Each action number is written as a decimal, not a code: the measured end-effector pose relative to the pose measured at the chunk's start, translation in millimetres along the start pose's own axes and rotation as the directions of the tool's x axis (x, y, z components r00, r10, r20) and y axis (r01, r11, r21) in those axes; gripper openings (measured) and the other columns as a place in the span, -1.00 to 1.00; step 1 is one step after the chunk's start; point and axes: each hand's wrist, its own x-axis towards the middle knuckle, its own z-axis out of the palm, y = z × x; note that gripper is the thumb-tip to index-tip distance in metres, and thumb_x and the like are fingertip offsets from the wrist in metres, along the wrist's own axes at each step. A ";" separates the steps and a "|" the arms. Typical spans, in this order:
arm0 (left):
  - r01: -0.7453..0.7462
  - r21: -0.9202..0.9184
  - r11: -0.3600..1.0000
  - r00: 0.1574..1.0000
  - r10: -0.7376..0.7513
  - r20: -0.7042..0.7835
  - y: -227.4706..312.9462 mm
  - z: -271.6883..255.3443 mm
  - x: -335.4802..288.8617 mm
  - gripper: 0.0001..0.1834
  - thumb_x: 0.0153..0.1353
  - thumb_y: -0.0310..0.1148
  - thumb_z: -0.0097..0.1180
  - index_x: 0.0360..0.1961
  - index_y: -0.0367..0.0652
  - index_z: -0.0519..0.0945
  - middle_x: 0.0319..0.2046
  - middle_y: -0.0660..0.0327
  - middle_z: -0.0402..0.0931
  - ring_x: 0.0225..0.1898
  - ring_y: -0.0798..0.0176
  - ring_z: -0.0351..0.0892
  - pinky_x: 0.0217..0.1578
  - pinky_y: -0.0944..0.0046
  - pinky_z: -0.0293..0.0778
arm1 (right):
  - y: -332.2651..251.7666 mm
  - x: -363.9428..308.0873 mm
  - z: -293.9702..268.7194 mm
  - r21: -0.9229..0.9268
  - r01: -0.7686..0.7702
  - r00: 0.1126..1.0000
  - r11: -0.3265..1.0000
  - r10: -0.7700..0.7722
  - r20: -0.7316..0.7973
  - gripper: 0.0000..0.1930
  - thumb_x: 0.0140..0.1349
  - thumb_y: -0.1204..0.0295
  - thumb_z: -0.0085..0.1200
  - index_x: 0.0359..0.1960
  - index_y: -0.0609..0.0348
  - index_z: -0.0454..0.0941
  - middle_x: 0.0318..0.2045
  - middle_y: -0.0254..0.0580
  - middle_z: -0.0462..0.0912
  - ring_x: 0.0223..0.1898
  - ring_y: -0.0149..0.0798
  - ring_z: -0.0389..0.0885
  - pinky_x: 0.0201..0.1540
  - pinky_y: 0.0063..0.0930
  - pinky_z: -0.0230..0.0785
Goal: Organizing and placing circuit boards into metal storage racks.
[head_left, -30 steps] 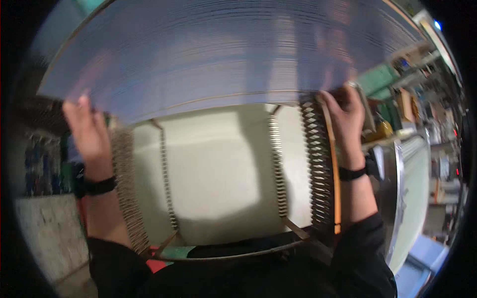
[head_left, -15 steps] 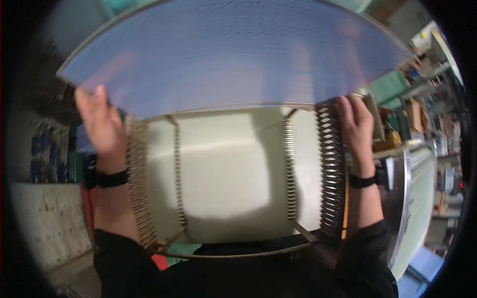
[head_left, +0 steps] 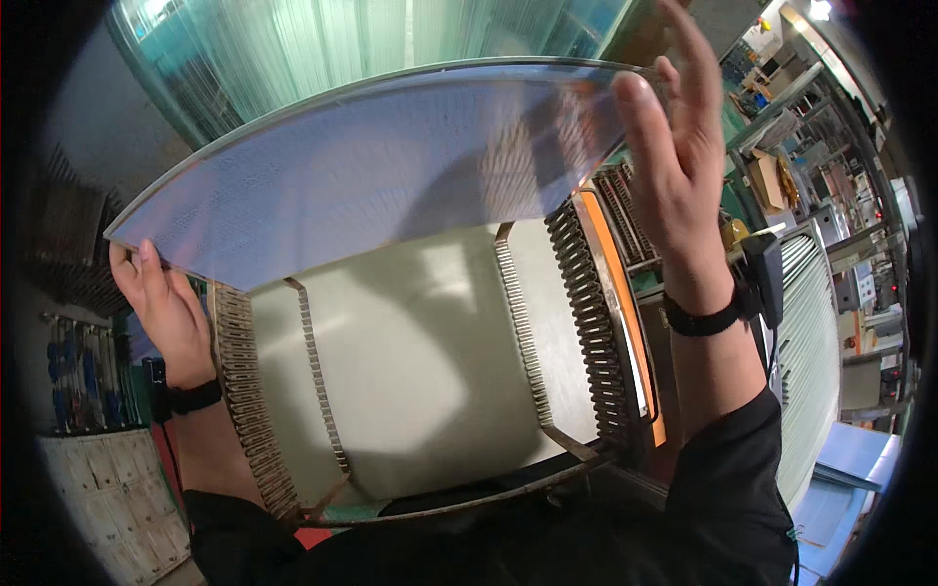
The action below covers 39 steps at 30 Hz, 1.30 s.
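A thin, bluish see-through sheet (head_left: 371, 181) with a glossy face leans over the far end of a metal rack. My left hand (head_left: 166, 308) grips its lower left corner, thumb and fingertips at the edge. Beside the sheet's right end, my right hand (head_left: 679, 166) is raised with fingers stretched and thumb apart; whether its palm touches the edge is hidden. The rack has a row of slotted teeth on its left side (head_left: 249, 391) and another on its right side (head_left: 586, 322). Between them lies a pale, smooth panel (head_left: 410, 361).
Many upright greenish glass-like sheets (head_left: 381, 44) stand beyond the rack. An orange strip (head_left: 625, 313) runs along its right side. Farther right are a stack of pale sheets (head_left: 811, 322), a cardboard box (head_left: 767, 181) and cluttered shelving. A pale panelled block (head_left: 112, 498) sits at lower left.
The sheet's right end has come inward and away from the right teeth, showing greenish sheets behind. My right hand has risen and its fingers have spread; my left hand moved lower left.
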 end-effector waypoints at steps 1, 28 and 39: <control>0.005 0.024 1.000 0.999 -0.004 -0.052 -0.9 -8.0 -0.1 -0.48 0.52 -0.31 -0.07 0.38 -0.25 0.12 0.25 0.05 0.28 0.26 0.19 0.31 0.27 0.17 0.29 | -9.2 4.2 13.5 -0.014 -0.025 0.998 1.000 0.024 -0.063 -0.53 0.40 0.37 0.08 0.26 0.36 0.36 0.25 0.16 0.38 0.21 -0.08 0.42 0.39 -0.15 0.17; -0.087 0.025 0.996 0.996 0.087 0.012 26.6 0.6 2.4 -0.44 0.56 -0.33 -0.27 0.48 -0.14 -0.09 0.46 0.02 0.09 0.44 0.10 0.13 0.44 0.02 0.13 | -13.9 32.3 -15.7 0.761 -0.614 0.584 0.212 0.770 0.256 -0.23 0.42 -0.05 -0.03 0.41 0.32 0.11 0.33 0.14 0.26 0.23 -0.07 0.37 0.26 -0.19 0.28; -0.043 0.004 0.999 0.999 0.043 0.007 21.1 1.4 2.1 -0.44 0.54 -0.37 -0.22 0.47 -0.15 -0.05 0.45 0.00 0.10 0.41 0.12 0.18 0.41 0.06 0.19 | -6.8 15.4 -12.8 0.759 -0.587 0.641 0.281 0.734 0.225 -0.24 0.44 -0.01 -0.02 0.41 0.35 0.09 0.37 0.18 0.20 0.33 -0.06 0.27 0.32 -0.18 0.21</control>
